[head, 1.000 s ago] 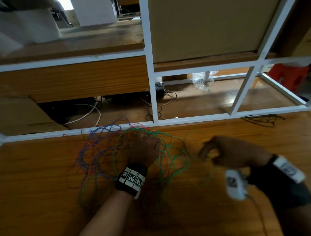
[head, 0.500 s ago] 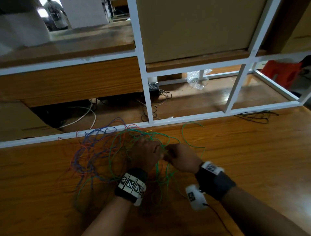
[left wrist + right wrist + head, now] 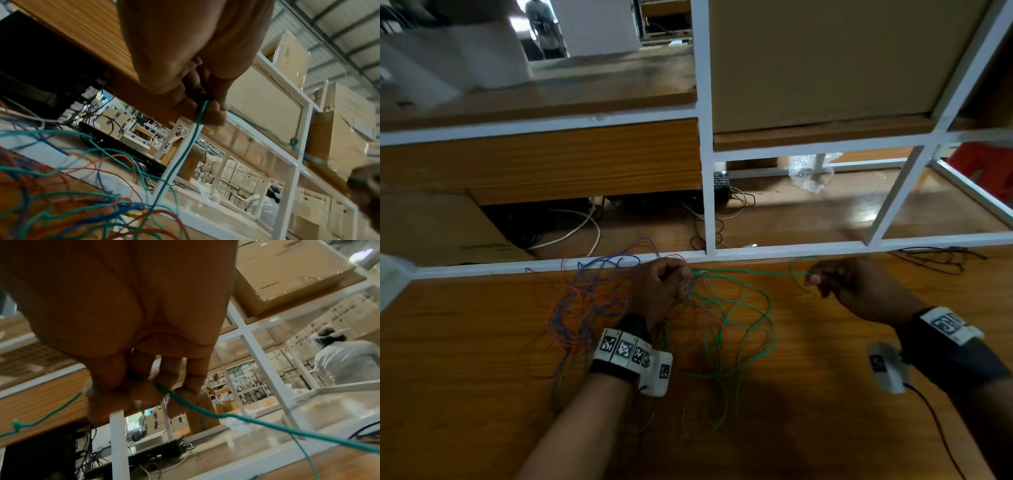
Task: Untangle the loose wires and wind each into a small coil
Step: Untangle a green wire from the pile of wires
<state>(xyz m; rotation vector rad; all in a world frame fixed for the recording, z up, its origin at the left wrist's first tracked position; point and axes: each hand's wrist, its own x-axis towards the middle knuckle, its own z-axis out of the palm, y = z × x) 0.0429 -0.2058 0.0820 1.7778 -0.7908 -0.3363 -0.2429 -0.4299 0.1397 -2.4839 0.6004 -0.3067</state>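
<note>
A tangle of thin green, blue and red wires (image 3: pixel 599 301) lies on the wooden table (image 3: pixel 465 394) near its far edge. My left hand (image 3: pixel 661 287) sits over the tangle's middle and pinches a green wire (image 3: pixel 198 116) between thumb and fingers. My right hand (image 3: pixel 852 287), off to the right, pinches the same green wire (image 3: pixel 185 404). The stretch of green wire (image 3: pixel 750 272) between the hands is pulled straight and has a small knot (image 3: pixel 294 142) on it. Loose green loops (image 3: pixel 739 329) lie below it.
A white metal frame (image 3: pixel 707 171) stands along the table's far edge. Behind it are cardboard boxes (image 3: pixel 825 58), cables and a power strip (image 3: pixel 720 181) on the floor. A bundle of black wire (image 3: pixel 935 257) lies at the far right edge. A person in white works in the background (image 3: pixel 345 360).
My right hand has drawn away to the right from the left hand, stretching a length of green wire between them. The left hand has stayed over the tangle.
</note>
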